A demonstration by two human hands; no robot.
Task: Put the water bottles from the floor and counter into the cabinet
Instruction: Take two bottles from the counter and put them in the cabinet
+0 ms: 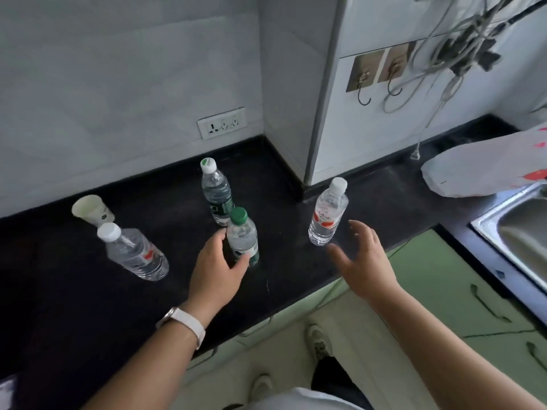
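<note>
Left hand (216,261) curls round the green-capped bottle (242,239). Right hand (362,257), spread and empty, hovers beside the red-label bottle (327,214). Next, probably grasp it.

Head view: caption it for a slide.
Left hand grips green-capped bottle on counter; right hand, open, beside rightmost bottle.

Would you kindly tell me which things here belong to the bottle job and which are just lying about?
Job: green-capped bottle (left hand holds it), back bottle, left bottle, right bottle by the right hand.
Lying about: paper cup, plastic bag, sink, wall socket, hooks.
</note>
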